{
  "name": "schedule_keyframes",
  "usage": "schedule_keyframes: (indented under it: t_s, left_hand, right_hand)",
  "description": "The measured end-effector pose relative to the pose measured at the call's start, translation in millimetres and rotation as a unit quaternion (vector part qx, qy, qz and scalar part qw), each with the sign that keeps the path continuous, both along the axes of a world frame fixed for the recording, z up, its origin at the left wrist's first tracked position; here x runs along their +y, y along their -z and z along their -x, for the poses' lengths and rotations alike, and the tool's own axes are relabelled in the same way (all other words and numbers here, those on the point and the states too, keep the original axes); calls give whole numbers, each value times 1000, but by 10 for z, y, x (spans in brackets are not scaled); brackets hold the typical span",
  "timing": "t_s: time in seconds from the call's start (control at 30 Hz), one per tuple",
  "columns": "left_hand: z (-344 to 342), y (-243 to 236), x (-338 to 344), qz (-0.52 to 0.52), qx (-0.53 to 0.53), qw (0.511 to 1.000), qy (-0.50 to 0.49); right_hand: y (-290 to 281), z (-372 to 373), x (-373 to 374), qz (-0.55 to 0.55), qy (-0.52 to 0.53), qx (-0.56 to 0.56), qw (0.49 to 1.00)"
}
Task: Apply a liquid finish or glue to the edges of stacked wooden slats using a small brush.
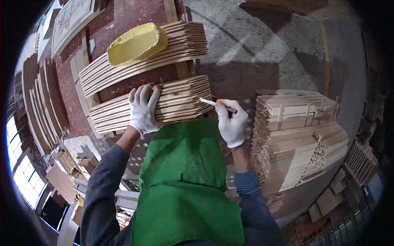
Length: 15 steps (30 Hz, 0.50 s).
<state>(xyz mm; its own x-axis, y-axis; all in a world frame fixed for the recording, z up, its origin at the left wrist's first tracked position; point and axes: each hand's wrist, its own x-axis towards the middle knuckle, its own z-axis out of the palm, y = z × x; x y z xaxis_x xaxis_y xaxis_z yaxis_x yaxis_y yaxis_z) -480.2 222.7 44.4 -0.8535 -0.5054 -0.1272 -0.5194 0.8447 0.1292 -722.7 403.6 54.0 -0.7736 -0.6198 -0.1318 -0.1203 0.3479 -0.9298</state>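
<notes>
My left hand (144, 110), in a white glove, lies with its fingers spread on the near row of wooden strips (180, 97), which are stacked side by side. In my right hand (232, 123), also gloved, is a slim brush-like stick (210, 102) with a pale tip. The tip is at the right ends of the strips; whether it touches them I cannot tell. Behind this row lies a second row of strips (184, 39). A yellow open tub (158, 41) with an uneven rim rests on that second row.
Stacked pale timber (287, 158) stands on the floor to my right. Long boards (45, 106) lean at the left, near a white carved panel (72, 20). A reddish worktop (123, 12) carries the strips. My green apron (180, 172) is close to the near row.
</notes>
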Motion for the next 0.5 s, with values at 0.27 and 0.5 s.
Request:
schedule_keyframes:
  t_s: [0.27,0.5]
  left_hand:
    - [-24,14,4,0,-4,1000,-1]
    - [-25,14,-6,-20,12,1000,-14]
  right_hand:
    - [13,128,-39,-1,117,-275,954]
    - [-18,92,-124,-13,74,-163,984]
